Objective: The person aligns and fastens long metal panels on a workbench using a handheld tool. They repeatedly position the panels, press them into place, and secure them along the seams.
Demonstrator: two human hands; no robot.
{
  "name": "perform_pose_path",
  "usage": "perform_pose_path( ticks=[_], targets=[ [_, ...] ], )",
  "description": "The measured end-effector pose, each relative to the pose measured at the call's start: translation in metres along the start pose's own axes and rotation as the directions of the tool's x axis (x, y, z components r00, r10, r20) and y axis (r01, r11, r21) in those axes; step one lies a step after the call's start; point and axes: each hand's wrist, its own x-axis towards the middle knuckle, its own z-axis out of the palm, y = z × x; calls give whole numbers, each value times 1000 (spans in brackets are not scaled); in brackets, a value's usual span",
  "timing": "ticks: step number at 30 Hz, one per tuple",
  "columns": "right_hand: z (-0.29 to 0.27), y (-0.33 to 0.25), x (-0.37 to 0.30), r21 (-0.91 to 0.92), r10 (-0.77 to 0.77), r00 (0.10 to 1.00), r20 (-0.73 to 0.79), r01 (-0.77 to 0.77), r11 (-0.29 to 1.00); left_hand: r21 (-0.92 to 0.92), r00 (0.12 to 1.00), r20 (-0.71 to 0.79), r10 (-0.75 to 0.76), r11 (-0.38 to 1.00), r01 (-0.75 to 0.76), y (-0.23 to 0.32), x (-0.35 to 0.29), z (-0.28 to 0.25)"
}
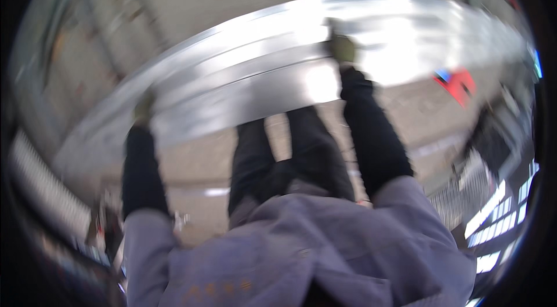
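A long, shiny silver metal panel with lengthwise ridges stretches across in front of me, from lower left to upper right. It hides my lower legs and feet. My left hand, in a greenish glove, grips the panel left of its middle; motion smears the fingers. Farther out and to the right, my right hand is closed on the same panel, its glove dark at the fingers and olive at the back. Both arms are stretched forward.
A red object with a blue part lies beyond the panel's near edge on the right. Ribbed, pale items stand at the left and right. The brownish floor shows around my legs. Blurred frames line the far left.
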Motion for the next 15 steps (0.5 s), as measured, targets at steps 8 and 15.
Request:
perform_pose_path(
  ticks=[8, 15],
  targets=[
    [-64, 44, -9, 270, 459, 888, 26, -448, 852, -671, 438, 104, -893, 261, 694, 227, 72, -7],
    [-66, 9, -23, 532, 508, 847, 157, -506, 679, -622, 422, 139, -896, 253, 741, 237, 56, -39]
  ],
)
